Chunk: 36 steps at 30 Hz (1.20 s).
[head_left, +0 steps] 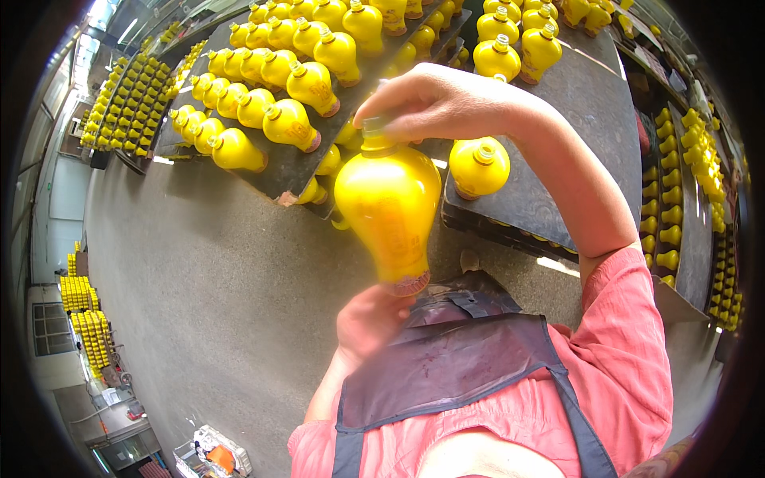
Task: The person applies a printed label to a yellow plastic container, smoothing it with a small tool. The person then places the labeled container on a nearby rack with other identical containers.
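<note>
Upright in front of my chest is a glossy yellow bottle (388,209), broad at the shoulder, narrow at the waist, with a clear glass neck and a reddish patterned band at its foot. From above, my right hand (434,102) grips the neck, fingers curled around it. My left hand (370,323) is closed at the foot, slightly blurred; some of its fingers are hidden. Just right of the held bottle, a similar bottle (478,169) stands at the near edge of a dark board (538,179).
Rows of yellow bottles (291,123) fill a dark board at the upper left. More bottles (496,57) stand beyond my right forearm. Racks of bottles (673,195) line the right side, and another stack (127,103) is far left. A white crate (211,452) sits on the concrete floor (199,279).
</note>
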Each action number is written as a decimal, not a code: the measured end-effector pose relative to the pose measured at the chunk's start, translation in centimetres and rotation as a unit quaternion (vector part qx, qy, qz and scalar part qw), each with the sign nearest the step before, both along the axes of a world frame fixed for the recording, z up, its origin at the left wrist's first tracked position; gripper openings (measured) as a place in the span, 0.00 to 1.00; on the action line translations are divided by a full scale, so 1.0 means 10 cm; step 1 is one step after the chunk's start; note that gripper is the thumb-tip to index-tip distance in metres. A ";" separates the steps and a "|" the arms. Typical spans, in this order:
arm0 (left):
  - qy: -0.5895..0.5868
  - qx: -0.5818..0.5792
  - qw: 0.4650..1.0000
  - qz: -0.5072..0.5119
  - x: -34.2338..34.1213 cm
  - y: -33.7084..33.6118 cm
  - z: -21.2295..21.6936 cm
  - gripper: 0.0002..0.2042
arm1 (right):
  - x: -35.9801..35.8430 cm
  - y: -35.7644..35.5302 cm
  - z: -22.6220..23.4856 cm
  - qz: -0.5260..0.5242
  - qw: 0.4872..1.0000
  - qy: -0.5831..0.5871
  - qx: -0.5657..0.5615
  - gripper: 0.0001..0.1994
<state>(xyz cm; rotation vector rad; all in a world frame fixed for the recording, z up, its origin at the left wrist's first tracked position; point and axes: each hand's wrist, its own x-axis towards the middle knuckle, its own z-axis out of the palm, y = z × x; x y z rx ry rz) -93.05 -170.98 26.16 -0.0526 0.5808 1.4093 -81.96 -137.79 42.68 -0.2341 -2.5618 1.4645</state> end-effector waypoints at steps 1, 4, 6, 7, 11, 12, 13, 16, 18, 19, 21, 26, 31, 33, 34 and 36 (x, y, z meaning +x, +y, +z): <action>0.005 -0.013 1.000 0.004 0.00 0.00 0.00 0.23 | 0.01 0.00 0.01 -0.001 1.000 -0.003 0.004 0.20; -0.003 -0.006 1.000 -0.001 0.01 0.01 -0.02 0.34 | 0.03 0.01 0.02 -0.002 1.000 -0.007 0.011 0.20; -0.038 0.021 0.999 0.001 0.02 0.02 -0.04 0.34 | 0.04 0.02 0.01 -0.003 1.000 -0.009 0.009 0.21; -0.059 0.053 0.997 -0.002 0.02 0.03 -0.05 0.34 | 0.04 0.03 -0.01 -0.003 1.000 -0.001 0.010 0.21; -0.026 -0.002 1.000 0.003 0.04 0.04 -0.04 0.34 | 0.07 0.07 -0.05 -0.006 1.000 0.009 0.026 0.22; -0.014 -0.019 1.000 0.004 0.04 0.04 -0.03 0.33 | 0.07 0.08 -0.06 -0.005 0.999 0.013 0.032 0.22; -0.001 -0.036 0.999 0.004 0.05 0.04 -0.03 0.33 | 0.08 0.09 -0.07 -0.007 0.999 0.010 0.031 0.22; -0.026 -0.026 0.999 0.008 0.04 0.06 -0.02 0.20 | 0.09 0.11 -0.09 -0.006 1.000 0.013 0.022 0.22; -0.031 -0.017 0.999 0.001 0.04 0.08 -0.02 0.20 | 0.09 0.12 -0.09 -0.004 1.000 0.018 0.009 0.22; -0.037 -0.013 0.999 0.000 0.04 0.09 -0.01 0.20 | 0.09 0.12 -0.09 -0.003 1.000 0.017 0.003 0.22; -0.043 -0.005 0.999 0.000 0.05 0.11 0.01 0.20 | 0.10 0.13 -0.08 -0.002 1.000 0.017 -0.008 0.22; -0.003 -0.019 1.000 0.002 0.09 0.15 0.07 0.21 | 0.12 0.16 -0.10 -0.015 0.999 0.016 -0.026 0.20; -0.068 0.035 0.997 -0.011 0.04 0.15 0.01 0.27 | 0.02 0.21 -0.16 -0.019 0.999 -0.006 -0.049 0.19; -0.083 0.048 0.995 -0.011 0.03 0.13 -0.03 0.29 | -0.02 0.24 -0.16 -0.017 0.998 -0.006 -0.058 0.19; -0.088 0.041 0.995 -0.007 0.02 0.12 -0.04 0.29 | -0.03 0.25 -0.16 -0.013 0.998 -0.005 -0.064 0.19; -0.098 0.042 0.994 -0.003 0.03 0.09 -0.06 0.29 | -0.01 0.28 -0.14 -0.025 0.998 -0.024 -0.049 0.19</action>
